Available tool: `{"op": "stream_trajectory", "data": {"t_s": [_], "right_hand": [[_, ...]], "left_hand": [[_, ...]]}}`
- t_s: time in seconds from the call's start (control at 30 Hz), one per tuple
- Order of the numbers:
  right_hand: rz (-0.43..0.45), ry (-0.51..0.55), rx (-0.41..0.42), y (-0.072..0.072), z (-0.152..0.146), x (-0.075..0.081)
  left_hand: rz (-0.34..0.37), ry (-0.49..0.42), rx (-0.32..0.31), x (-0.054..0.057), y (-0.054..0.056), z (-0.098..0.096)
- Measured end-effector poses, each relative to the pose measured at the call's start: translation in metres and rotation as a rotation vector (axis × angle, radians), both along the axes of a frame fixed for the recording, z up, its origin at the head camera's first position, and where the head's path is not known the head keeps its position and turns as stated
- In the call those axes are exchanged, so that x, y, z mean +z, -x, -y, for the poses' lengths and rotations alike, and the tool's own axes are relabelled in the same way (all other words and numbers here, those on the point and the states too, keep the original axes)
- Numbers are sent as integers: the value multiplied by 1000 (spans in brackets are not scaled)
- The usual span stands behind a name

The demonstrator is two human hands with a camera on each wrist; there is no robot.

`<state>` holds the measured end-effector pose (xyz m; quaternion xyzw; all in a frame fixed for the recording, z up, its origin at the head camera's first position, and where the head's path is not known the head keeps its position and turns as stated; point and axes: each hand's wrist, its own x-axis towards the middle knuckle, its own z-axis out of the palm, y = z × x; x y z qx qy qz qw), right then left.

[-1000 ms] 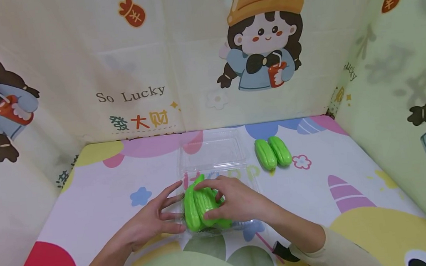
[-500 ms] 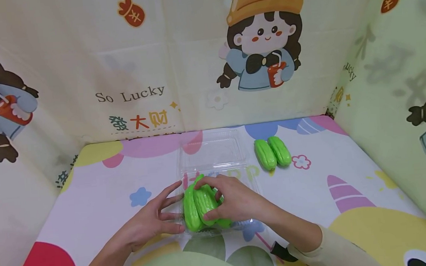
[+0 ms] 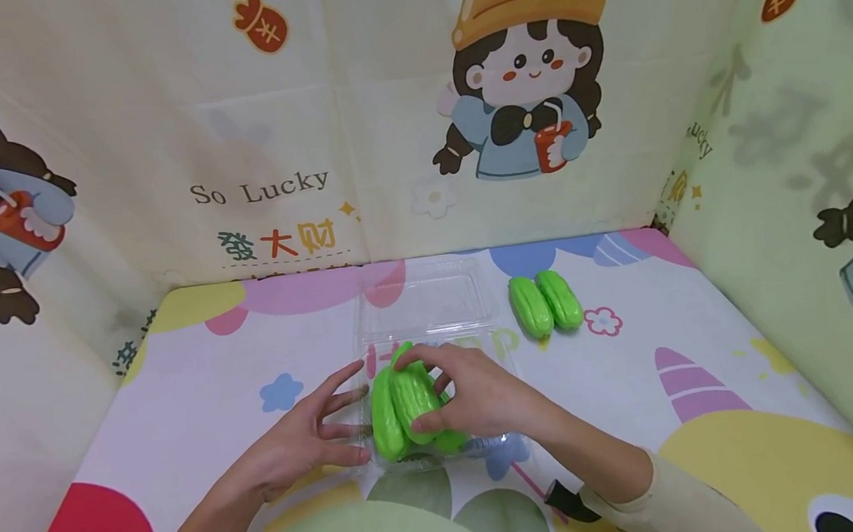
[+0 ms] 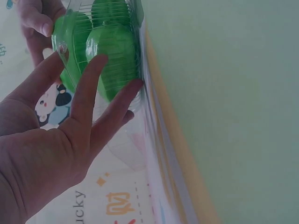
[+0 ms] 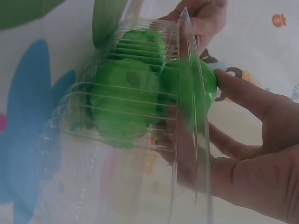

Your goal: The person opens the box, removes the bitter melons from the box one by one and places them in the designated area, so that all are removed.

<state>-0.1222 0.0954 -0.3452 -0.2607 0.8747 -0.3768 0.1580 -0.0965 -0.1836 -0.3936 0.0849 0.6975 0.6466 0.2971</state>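
A clear plastic clamshell box (image 3: 497, 452) lies unfolded, its lid (image 3: 429, 295) flat behind the base. My right hand (image 3: 474, 392) pinches a green toy cucumber (image 3: 416, 400) between thumb and fingertips, over the base's left half. In the right wrist view that cucumber (image 5: 208, 88) sits higher than the ones behind the ribbed wall. Beneath or beside it in the base are a left cucumber (image 3: 386, 424) and a right one (image 3: 451, 441), partly hidden. With fingers spread, my left hand (image 3: 315, 433) touches the box's left side; the left wrist view shows its fingertips (image 4: 100, 60) against the wall.
Two more toy cucumbers, a left one (image 3: 531, 308) and a right one (image 3: 560, 299), lie side by side at the back right, off the box. A patterned cloth (image 3: 205, 417) covers the table. Printed curtains (image 3: 386, 135) hang behind and on both sides.
My right hand has shifted slightly right and away from me with the pinched cucumber. The left hand stays by the box. The two cucumbers at the back lie as before.
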Motion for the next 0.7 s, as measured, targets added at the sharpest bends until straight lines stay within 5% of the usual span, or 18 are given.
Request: {"op": "stream_trajectory", "data": {"t_s": [0.7], "right_hand": [[15, 59, -23, 2, -25, 10]], "left_hand": [[-12, -4, -10, -1, 0, 0]]}}
